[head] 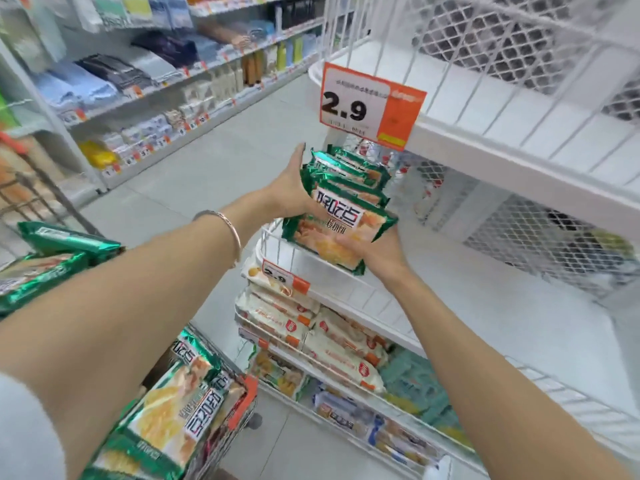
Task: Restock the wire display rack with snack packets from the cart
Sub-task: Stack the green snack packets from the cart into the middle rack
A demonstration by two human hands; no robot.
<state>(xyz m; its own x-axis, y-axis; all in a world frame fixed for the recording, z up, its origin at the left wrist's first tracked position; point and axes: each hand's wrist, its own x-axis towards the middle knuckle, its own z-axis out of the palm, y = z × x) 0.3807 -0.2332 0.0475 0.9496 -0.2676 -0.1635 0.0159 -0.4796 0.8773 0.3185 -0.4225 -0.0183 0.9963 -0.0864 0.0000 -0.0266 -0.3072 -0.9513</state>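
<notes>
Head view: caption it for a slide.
Left hand and right hand hold a stack of green snack packets at the wire rack.

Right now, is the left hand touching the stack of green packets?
Touching. The head view shows the left hand flat against the near side of the stack of green packets, with no gap; the right hand grips it from below.

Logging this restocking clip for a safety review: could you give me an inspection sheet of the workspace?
Surface: white wire display rack; pale packets on lower tiers.
Job's things: stack of green-edged snack packets held over the middle tier's rim; more green packets in the wire cart.
Clutter: orange-and-white 2.9 price tag clipped to the upper tier.
Grippers: left hand presses flat on the stack's left side; right hand grips its near end from below.
Cables: nothing seen.
Surroundings: shop shelves of folded cloth, left.
</notes>
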